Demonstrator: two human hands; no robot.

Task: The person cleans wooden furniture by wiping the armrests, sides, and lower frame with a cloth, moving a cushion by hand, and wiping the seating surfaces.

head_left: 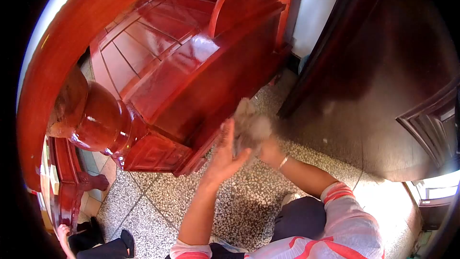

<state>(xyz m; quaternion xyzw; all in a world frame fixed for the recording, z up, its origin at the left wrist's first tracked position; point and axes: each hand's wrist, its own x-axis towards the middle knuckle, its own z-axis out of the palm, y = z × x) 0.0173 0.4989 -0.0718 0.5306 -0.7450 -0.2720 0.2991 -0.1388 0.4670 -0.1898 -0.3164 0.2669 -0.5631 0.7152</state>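
A big shiny red bench fills the top and left. Its curved arm bends over that side, with a fat round post under it. On the right is a dark brown door with a carved bit near its edge. The bench and the door stand on both sides of the hands, with the speckled floor between and below. At the bottom left are another person's dark shoe and a bit of their hand.

The grey rag is in front of the right hand, which holds it. It is all blurry, so I can't tell how the fingers grip. The left hand is wide open, thumb out, just beside the rag. I can't tell if they touch. A shiny band is on the right wrist.
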